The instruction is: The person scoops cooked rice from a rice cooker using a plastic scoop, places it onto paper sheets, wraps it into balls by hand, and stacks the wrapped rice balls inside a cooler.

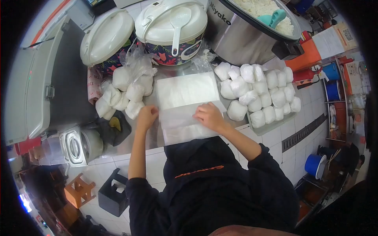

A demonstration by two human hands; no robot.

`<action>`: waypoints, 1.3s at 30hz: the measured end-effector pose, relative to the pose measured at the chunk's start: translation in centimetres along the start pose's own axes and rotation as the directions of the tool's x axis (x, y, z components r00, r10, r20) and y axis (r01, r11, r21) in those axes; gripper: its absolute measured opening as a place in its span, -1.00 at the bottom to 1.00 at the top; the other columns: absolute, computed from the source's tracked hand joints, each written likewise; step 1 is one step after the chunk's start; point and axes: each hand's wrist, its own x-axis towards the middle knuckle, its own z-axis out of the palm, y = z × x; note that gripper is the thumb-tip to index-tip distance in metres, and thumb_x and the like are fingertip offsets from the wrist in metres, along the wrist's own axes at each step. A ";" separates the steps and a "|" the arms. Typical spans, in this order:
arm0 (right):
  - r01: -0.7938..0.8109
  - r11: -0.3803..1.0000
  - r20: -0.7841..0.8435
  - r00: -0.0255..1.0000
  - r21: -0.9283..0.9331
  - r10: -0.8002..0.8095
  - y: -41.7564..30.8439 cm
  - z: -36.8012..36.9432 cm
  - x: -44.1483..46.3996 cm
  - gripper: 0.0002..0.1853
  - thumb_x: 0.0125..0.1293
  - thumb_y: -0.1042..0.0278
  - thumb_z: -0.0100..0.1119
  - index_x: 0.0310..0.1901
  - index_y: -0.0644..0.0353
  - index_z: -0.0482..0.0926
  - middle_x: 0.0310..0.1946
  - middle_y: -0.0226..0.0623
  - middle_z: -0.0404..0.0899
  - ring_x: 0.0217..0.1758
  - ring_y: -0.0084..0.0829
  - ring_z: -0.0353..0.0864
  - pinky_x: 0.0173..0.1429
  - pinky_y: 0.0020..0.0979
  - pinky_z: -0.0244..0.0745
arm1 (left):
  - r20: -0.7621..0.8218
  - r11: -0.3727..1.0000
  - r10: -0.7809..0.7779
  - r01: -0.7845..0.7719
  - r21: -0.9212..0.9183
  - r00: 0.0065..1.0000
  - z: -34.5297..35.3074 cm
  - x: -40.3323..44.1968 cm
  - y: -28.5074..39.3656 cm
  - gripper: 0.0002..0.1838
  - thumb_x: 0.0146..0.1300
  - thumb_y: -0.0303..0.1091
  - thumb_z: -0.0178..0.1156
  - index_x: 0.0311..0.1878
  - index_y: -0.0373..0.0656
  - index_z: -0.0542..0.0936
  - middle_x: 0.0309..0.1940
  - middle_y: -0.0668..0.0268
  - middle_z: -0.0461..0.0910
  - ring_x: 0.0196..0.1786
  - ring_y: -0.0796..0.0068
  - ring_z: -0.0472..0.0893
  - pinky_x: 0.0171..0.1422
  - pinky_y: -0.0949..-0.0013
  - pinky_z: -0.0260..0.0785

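Note:
A stack of pale wrapping sheets (188,91) lies on the metal table in front of me, with a loose translucent sheet (177,116) across its lower part. My left hand (148,116) is at the left edge of that sheet, fingertips pressed together. My right hand (208,116) rests on the sheet's right part with fingers curled and closed; the thin material at the fingertips is hard to make out. White wrapped bundles (248,86) are packed on a tray at the right. More white bundles in clear plastic bags (134,91) lie left of the sheets.
Behind the sheets stand two floral pots with white lids (171,21), one bearing a white paddle (179,27), and a large Miyako cooker (244,39) of rice with a teal scoop (272,19). A metal container (73,147) and a black bag (114,129) sit at the left.

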 end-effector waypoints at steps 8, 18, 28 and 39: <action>0.036 0.999 -0.082 0.996 -0.012 -0.037 -1.1 1.9 -2.0 -0.91 -0.06 0.39 0.22 -0.53 0.12 0.49 -0.47 -0.43 0.41 -0.35 -0.41 0.40 -0.25 -0.38 0.22 | 0.058 0.742 0.605 -0.589 0.321 0.794 3.6 -3.6 10.9 -0.56 0.03 -0.40 0.14 0.06 -0.18 0.43 0.12 0.15 0.38 0.21 0.13 0.33 0.26 0.12 0.19; -0.007 0.994 -0.131 0.991 -0.112 -0.008 1.0 2.7 -5.5 -0.73 -0.07 0.40 0.23 -0.26 0.21 0.54 -0.17 -0.29 0.51 -0.05 -0.26 0.46 0.00 -0.27 0.37 | -0.089 0.742 0.625 -0.556 0.375 0.775 8.4 -4.9 5.8 -0.58 0.09 -0.44 0.03 0.07 -0.28 0.41 0.13 0.11 0.38 0.16 0.13 0.40 0.21 0.21 0.27; -0.512 0.838 0.709 0.521 -0.187 0.476 5.4 0.9 1.2 -0.78 -0.11 0.35 0.28 -0.34 0.13 0.62 -0.23 -0.21 0.55 -0.12 -0.24 0.51 -0.05 -0.32 0.39 | 0.354 0.975 -0.053 -0.027 0.219 0.934 3.3 1.4 4.3 -0.80 0.00 -0.15 0.23 -0.36 -0.04 0.64 -0.28 0.21 0.60 -0.17 0.23 0.57 -0.11 0.19 0.40; -0.298 0.953 0.338 0.894 -0.043 0.295 6.3 1.6 1.6 -0.82 -0.26 0.29 0.35 -0.61 0.09 0.52 -0.60 -0.34 0.48 -0.42 -0.27 0.51 -0.22 -0.31 0.28 | 0.152 0.910 0.210 -0.250 0.330 0.966 3.8 2.2 6.2 -0.78 -0.19 -0.28 0.33 -0.41 -0.06 0.57 -0.54 0.33 0.46 -0.34 0.25 0.51 -0.29 0.26 0.36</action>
